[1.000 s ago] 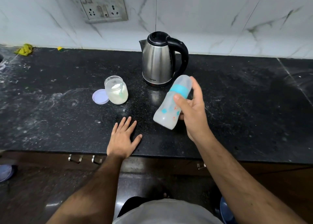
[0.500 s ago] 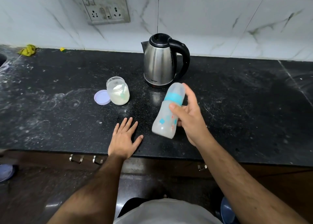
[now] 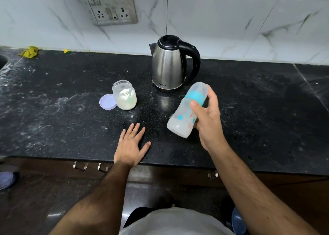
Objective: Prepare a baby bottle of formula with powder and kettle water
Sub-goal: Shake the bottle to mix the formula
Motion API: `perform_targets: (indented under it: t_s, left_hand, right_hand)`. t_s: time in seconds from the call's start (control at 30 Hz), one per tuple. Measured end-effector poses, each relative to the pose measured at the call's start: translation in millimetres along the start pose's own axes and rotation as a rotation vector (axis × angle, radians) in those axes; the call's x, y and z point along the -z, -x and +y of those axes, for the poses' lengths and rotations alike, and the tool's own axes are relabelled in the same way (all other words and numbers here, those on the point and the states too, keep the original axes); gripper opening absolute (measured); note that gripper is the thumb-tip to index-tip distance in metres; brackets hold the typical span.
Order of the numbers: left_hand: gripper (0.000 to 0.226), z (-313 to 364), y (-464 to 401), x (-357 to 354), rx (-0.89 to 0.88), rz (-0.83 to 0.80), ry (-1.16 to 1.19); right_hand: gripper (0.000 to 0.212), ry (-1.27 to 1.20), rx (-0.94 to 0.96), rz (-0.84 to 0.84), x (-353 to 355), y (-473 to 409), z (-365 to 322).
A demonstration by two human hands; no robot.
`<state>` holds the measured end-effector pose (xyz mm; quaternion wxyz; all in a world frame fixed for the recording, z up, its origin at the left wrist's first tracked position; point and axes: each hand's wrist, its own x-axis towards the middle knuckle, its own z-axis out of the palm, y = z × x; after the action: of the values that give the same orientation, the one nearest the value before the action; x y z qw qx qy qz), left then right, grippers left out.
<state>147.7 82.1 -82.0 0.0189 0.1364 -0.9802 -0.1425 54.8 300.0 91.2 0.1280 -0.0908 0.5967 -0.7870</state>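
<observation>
Right hand (image 3: 207, 122) grips the capped, frosted plastic baby bottle with teal collar (image 3: 187, 110), tilted above the black counter (image 3: 249, 110), just near-right of the steel kettle (image 3: 168, 65). Left hand (image 3: 130, 145) lies flat. I'd shake firmly, thumb clamped so nothing leaks.

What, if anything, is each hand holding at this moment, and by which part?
The right hand grips the baby bottle around its body, below the teal collar. The left hand rests flat on the counter, holding nothing.

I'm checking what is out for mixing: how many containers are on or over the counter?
3. The kettle stands at the back, the open powder jar sits left of it beside its lid, and the baby bottle is held tilted in the right hand.
</observation>
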Motion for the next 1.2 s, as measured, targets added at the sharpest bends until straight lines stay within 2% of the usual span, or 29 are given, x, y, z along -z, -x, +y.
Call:
perform_targets:
  t_s: [0.07, 0.17, 0.2, 0.3, 0.37, 0.5, 0.53, 0.63, 0.7, 0.83, 1.0, 1.03, 1.13, 1.2]
  left_hand:
    - [0.076, 0, 1, 0, -0.001, 0.007, 0.002]
    - [0.075, -1, 1, 0, -0.004, 0.01, 0.009]
    - [0.075, -1, 1, 0, -0.003, 0.01, 0.01]
    - [0.076, -1, 0, -1, -0.002, 0.005, 0.002]
    - [0.076, -1, 1, 0, -0.002, 0.008, 0.004]
    - [0.077, 0, 1, 0, 0.001, 0.004, -0.001]
    - [0.077, 0, 1, 0, 0.001, 0.005, 0.0]
    - [0.077, 0, 1, 0, 0.001, 0.002, -0.005]
    - [0.077, 0, 1, 0, 0.002, 0.004, -0.007]
    - [0.077, 0, 0, -1, 0.003, 0.006, -0.002]
    - [0.077, 0, 1, 0, 0.003, 0.008, 0.003]
    - [0.077, 0, 1, 0, 0.002, 0.008, 0.001]
    - [0.076, 0, 0, -1, 0.004, 0.01, -0.002]
    - [0.076, -1, 0, -1, 0.002, 0.006, -0.007]
  right_hand:
    - [0.065, 0.015, -0.005, -0.017, 1, -1, 0]
    - [0.065, 0.116, -0.031, -0.207, 3, 6, -1]
    - [0.066, 0.112, -0.024, -0.21, 3, 6, -1]
    - [0.073, 0.043, 0.004, -0.041, 2, 2, -2]
    - [0.075, 0.043, -0.002, 0.002, 1, 2, -1]
    - [0.068, 0.152, -0.055, -0.235, 2, 9, -2]
    - [0.067, 0.147, -0.038, -0.242, 2, 9, -3]
    - [0.073, 0.091, 0.008, -0.09, 1, 6, -4]
    - [0.072, 0.098, 0.006, -0.053, 2, 7, -2]
    - [0.07, 0.166, -0.087, -0.28, 2, 14, -3]
    - [0.064, 0.073, -0.002, -0.003, 3, 8, -7]
    - [0.065, 0.087, -0.013, -0.014, 5, 8, -8]
    - [0.062, 0.167, -0.081, -0.217, 6, 13, -12]
    - [0.064, 0.152, -0.077, -0.192, 7, 12, -12]
